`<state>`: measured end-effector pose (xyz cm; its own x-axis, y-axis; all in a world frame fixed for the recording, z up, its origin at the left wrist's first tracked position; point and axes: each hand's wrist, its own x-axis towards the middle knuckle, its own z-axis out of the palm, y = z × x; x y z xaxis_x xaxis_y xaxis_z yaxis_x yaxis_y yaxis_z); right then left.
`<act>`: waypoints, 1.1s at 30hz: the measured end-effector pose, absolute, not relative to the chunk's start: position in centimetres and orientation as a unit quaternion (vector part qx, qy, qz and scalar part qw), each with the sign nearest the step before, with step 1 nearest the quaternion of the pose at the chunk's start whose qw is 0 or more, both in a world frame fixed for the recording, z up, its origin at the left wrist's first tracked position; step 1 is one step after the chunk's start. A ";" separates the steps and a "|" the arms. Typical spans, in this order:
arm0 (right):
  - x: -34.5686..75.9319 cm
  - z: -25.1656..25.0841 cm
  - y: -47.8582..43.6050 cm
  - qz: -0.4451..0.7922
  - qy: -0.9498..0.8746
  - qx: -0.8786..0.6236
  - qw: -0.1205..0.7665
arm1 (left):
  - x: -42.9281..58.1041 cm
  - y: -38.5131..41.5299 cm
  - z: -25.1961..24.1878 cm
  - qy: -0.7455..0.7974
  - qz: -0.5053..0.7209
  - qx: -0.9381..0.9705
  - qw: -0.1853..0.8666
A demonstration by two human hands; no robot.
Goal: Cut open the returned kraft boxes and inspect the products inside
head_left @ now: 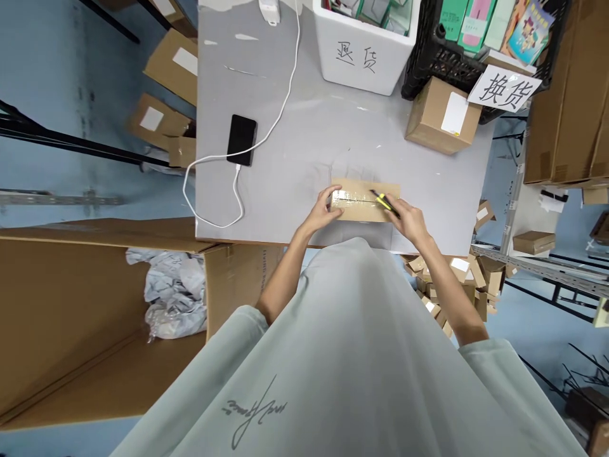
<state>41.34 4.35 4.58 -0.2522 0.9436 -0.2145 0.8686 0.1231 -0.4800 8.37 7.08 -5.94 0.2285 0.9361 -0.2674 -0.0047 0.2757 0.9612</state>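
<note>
A small brown cardboard box (361, 212) lies near the front edge of the grey table (295, 158), with clear tape along its top seam. My left hand (323, 209) grips the box's left end, thumb and fingers on either side. In my right hand (406, 218) is a yellow and black utility knife (383, 202), closed in the fingers. Its dark tip points left over the taped top of the box. Whether the blade touches the tape I cannot tell.
A black phone (242, 140) with a white cable lies at left. Behind stand a white bin (364, 63), a black crate (431, 57) and a taped carton (442, 117). A big open carton (71, 317) with crumpled plastic bags (174, 292) is at lower left; boxes (457, 279) pile at right.
</note>
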 end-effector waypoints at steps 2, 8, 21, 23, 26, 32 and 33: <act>38.3 5.6 5.5 0.268 -0.782 -0.562 -0.006 | 8.0 7.2 -6.3 0.485 0.370 0.473 0.636; 31.9 7.6 9.4 0.215 -0.832 -0.478 -0.182 | 7.0 7.4 -7.6 0.458 0.353 0.512 0.636; 28.6 12.2 12.5 0.154 -0.839 -0.384 -0.353 | 7.1 7.4 -10.6 0.444 0.341 0.573 0.599; 28.6 12.3 12.4 0.153 -0.839 -0.383 -0.355 | 7.0 7.4 -10.7 0.444 0.340 0.577 0.596; 28.5 12.5 12.3 0.159 -0.840 -0.384 -0.348 | 7.0 7.4 -10.8 0.447 0.335 0.580 0.592; 26.2 12.1 11.6 0.155 -0.851 -0.386 -0.320 | 7.0 7.2 -10.7 0.461 0.331 0.577 0.588; 25.7 12.0 11.6 0.152 -0.854 -0.385 -0.315 | 6.9 7.2 -10.7 0.464 0.330 0.578 0.585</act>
<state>25.72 11.55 11.95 -0.5052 0.5614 -0.6554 0.7529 0.6579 -0.0167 6.95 7.17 -10.66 0.3525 0.9218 -0.1616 0.1498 0.1148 0.9820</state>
